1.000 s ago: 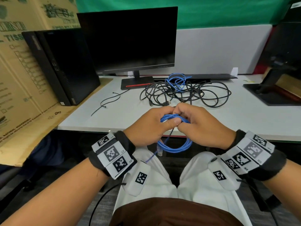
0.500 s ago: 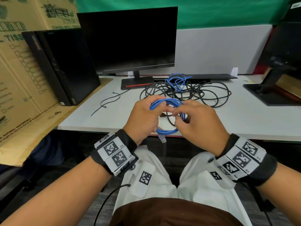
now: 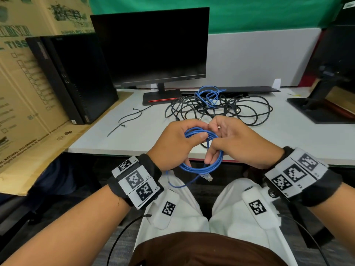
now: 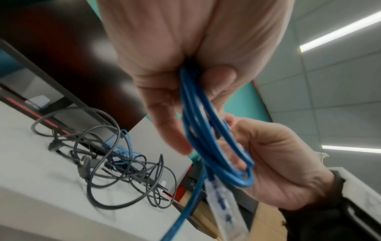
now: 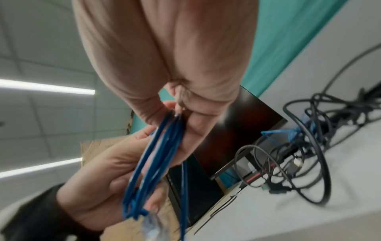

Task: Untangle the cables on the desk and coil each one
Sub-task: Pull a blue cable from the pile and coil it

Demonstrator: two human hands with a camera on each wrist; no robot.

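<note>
White desk (image 3: 134, 135) edge: both hands' fingers grip blue cable coil (image 3: 203, 166).

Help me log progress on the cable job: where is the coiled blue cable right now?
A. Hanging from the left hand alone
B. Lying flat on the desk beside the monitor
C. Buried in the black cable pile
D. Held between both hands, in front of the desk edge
D: the coiled blue cable is in the grip of both the left hand and the right hand, short of the black cable pile on the desk.
</note>
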